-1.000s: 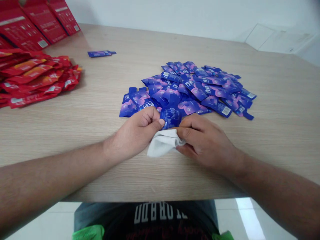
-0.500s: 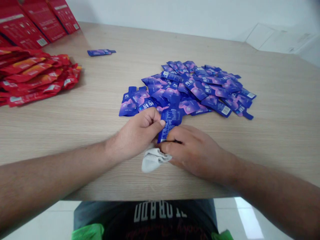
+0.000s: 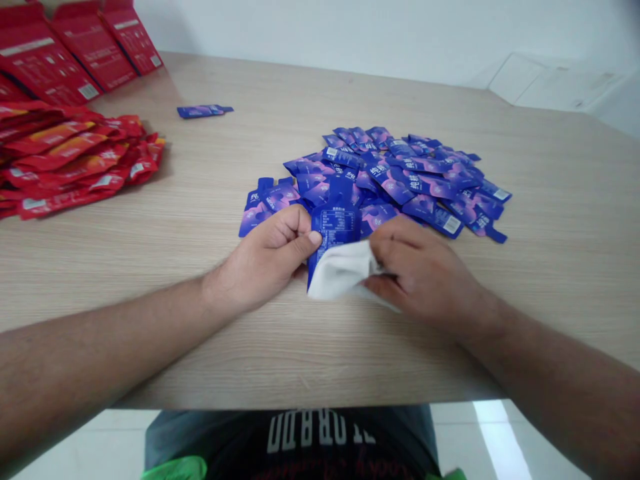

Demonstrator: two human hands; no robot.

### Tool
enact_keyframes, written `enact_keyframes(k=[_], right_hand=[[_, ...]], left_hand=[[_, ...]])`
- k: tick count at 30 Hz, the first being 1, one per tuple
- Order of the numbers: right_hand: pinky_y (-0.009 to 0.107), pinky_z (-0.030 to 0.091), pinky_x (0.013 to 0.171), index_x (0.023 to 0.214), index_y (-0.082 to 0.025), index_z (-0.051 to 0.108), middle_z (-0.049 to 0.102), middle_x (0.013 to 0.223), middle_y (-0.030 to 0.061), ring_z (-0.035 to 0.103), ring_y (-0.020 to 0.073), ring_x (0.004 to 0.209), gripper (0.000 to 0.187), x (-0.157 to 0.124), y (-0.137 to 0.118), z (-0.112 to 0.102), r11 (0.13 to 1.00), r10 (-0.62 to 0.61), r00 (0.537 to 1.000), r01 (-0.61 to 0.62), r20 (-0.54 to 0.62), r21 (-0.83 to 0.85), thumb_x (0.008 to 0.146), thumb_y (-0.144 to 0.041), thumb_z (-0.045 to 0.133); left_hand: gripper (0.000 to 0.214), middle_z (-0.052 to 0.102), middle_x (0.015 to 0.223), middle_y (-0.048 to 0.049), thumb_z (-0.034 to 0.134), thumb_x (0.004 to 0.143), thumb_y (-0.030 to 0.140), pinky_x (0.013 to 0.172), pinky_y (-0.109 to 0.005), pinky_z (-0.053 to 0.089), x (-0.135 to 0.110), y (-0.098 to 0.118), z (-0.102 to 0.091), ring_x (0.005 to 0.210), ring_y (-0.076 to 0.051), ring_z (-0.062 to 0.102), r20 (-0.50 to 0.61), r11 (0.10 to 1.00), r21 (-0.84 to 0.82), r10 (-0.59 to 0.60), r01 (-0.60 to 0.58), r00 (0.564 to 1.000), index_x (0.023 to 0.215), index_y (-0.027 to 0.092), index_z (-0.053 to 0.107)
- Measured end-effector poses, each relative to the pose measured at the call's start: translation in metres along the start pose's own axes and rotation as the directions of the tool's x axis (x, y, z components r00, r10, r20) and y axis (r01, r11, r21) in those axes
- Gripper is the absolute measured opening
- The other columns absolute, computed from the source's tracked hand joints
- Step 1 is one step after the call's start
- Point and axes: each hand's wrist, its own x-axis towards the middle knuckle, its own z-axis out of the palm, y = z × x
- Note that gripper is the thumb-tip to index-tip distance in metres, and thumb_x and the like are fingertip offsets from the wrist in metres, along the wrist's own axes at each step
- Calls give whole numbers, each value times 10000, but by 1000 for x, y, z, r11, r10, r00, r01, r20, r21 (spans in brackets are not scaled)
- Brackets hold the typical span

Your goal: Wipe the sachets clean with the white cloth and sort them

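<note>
My left hand [image 3: 273,257] pinches a blue spouted pouch [image 3: 335,223] by its left edge, thumb on top. The pouch's printed text side faces up and its narrow neck points away from me. In my right hand [image 3: 425,270] is a bunched white cloth [image 3: 345,267], closed between thumb and fingers. The cloth hangs over the lower part of the pouch and hides it. Just beyond both hands lies a heap of blue and purple pouches [image 3: 395,177], overlapping one another.
Red pouches [image 3: 75,160] are stacked at the left, with red boxes [image 3: 70,53] standing behind them. One single blue pouch [image 3: 203,111] lies apart near the back left. The wooden table [image 3: 240,360] ends at its front edge by my lap; a white wall [image 3: 340,33] stands behind.
My right hand has moved up and to the right, off the pouch's lower end. The white cloth has risen with it and now covers that end. My left hand keeps its hold.
</note>
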Motion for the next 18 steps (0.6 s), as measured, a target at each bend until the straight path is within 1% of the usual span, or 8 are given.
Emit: enact_keyframes(k=[2, 3, 6, 8, 12, 14, 17, 18], right_hand=[[367, 514, 818, 990, -185, 627, 635, 957, 83, 599, 239, 928, 181, 2, 5, -2, 997, 72, 993, -73, -92, -10, 975, -365, 646], [369, 516, 814, 971, -190, 616, 629, 945, 80, 598, 240, 923, 192, 2, 7, -2, 997, 82, 993, -82, -89, 2, 974, -380, 646], [344, 517, 779, 945, -209, 590, 615, 953, 62, 598, 218, 897, 111, 1, 7, 0, 997, 10, 999, -14, 52, 80, 970, -306, 637], [343, 518, 790, 961, -212, 586, 618, 979, 63, 601, 216, 913, 72, 1, 7, 1, 996, -15, 996, 8, 83, 84, 966, -268, 632], [384, 517, 826, 954, -201, 575, 615, 946, 79, 597, 249, 929, 169, 1, 7, 2, 995, 100, 993, -100, -54, 10, 973, -359, 632], [369, 512, 809, 932, -205, 568, 607, 945, 72, 593, 239, 917, 148, 0, 6, 3, 997, 71, 997, -71, -2, 38, 961, -327, 646], [333, 500, 781, 934, -215, 570, 609, 993, 55, 590, 210, 901, 104, 0, 2, 4, 995, -46, 987, 32, 151, 98, 929, -231, 673], [331, 498, 783, 944, -216, 572, 611, 1003, 55, 590, 207, 903, 101, -1, 3, 4, 995, -52, 986, 37, 158, 95, 930, -226, 671]], left_hand=[[257, 547, 654, 35, 674, 927, 367, 498, -248, 409, 0, 1, 0, 542, -120, 514, 14, 1000, -18, -16, 16, 1000, 847, 221, 477], [263, 540, 646, 37, 677, 924, 369, 488, -243, 394, 0, 1, 1, 533, -117, 503, 20, 999, -29, -22, 23, 1000, 842, 221, 476], [260, 518, 641, 42, 683, 920, 346, 475, -226, 345, 0, 3, 3, 523, -102, 473, 19, 996, -80, -43, 44, 999, 831, 214, 478], [257, 517, 649, 44, 692, 909, 313, 483, -218, 344, 0, 5, 6, 532, -96, 480, -5, 988, -141, -69, 68, 998, 825, 209, 472], [272, 491, 614, 61, 711, 884, 272, 473, -207, 354, -1, 9, 11, 495, -84, 457, -31, 959, -257, -129, 117, 991, 812, 207, 456], [266, 485, 602, 64, 715, 880, 263, 464, -199, 343, -1, 9, 12, 484, -79, 445, -42, 955, -270, -139, 123, 989, 810, 204, 465], [256, 498, 617, 58, 723, 872, 242, 469, -192, 329, 0, 9, 12, 500, -78, 461, -65, 950, -286, -145, 121, 987, 812, 198, 479], [254, 502, 622, 56, 724, 870, 236, 473, -191, 331, 0, 9, 12, 506, -79, 468, -69, 947, -297, -149, 122, 986, 812, 197, 480]])
